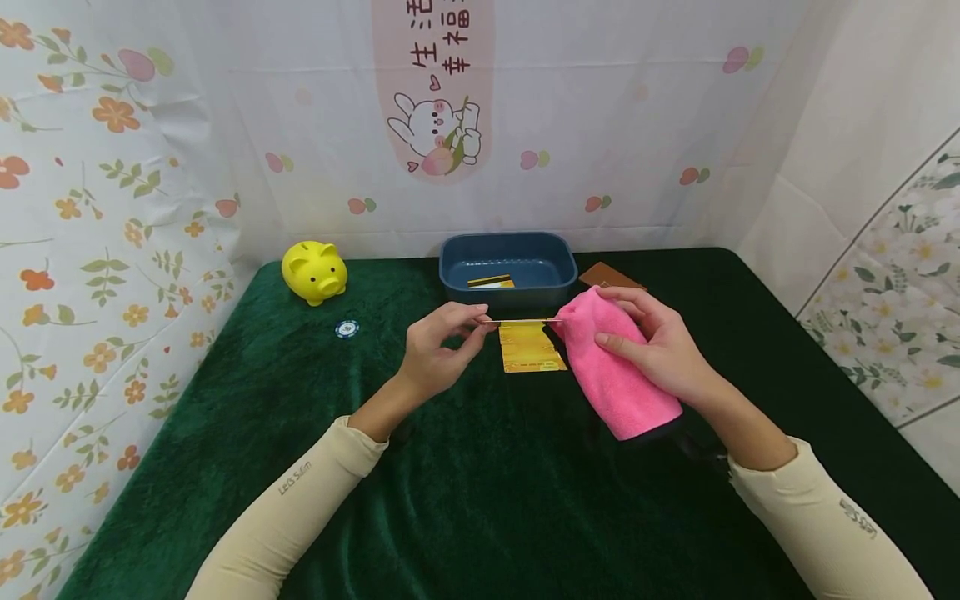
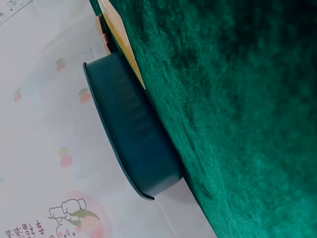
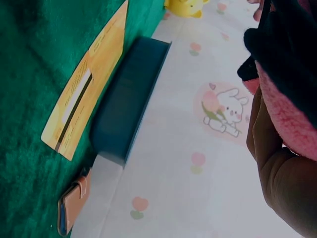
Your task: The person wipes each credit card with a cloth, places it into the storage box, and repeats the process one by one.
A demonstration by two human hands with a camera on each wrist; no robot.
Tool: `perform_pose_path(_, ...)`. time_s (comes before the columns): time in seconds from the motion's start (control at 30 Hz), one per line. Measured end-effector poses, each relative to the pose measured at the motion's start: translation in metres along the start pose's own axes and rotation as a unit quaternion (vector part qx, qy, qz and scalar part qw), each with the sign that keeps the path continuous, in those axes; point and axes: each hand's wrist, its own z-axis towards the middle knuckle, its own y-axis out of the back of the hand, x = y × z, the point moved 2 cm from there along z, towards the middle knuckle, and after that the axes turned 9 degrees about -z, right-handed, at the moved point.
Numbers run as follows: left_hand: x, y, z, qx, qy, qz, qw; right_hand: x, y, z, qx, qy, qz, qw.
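Observation:
In the head view my left hand (image 1: 442,346) pinches one end of a thin card (image 1: 525,320), seen nearly edge-on. My right hand (image 1: 663,342) grips a pink cloth (image 1: 618,375) with dark trim, bunched at the card's other end. Just below the held card, a yellow card (image 1: 528,350) shows its face against the green cover. From the right wrist, a yellow card (image 3: 94,74) with a dark stripe lies near the basin, and the pink cloth (image 3: 287,104) fills the right side beside my fingers (image 3: 265,139). My left hand is out of the left wrist view.
A blue basin (image 1: 510,292) stands at the back with a card (image 1: 491,282) inside. Right of it lies a brown wallet (image 1: 611,275), partly hidden by my right hand. A yellow piggy bank (image 1: 315,271) and a poker chip (image 1: 347,329) sit on the left.

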Motion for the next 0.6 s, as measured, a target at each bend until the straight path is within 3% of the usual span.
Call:
perform_pose_path(0.23, 0.002, 0.000, -0.001, -0.026, 0.086, -0.060, 0.9941, -0.003, 0.010, -0.003, -0.013, -0.012, -0.008, 0.9998)
perform_pose_path(0.43, 0.002, -0.001, -0.002, -0.048, 0.193, -0.111, 0.9736, -0.006, 0.015, -0.005, -0.023, -0.010, -0.005, 0.9997)
perform_pose_path(0.6, 0.002, -0.004, -0.002, -0.062, 0.246, -0.144, 0.9565, -0.003, 0.016, -0.006, -0.028, -0.003, 0.011, 0.9996)
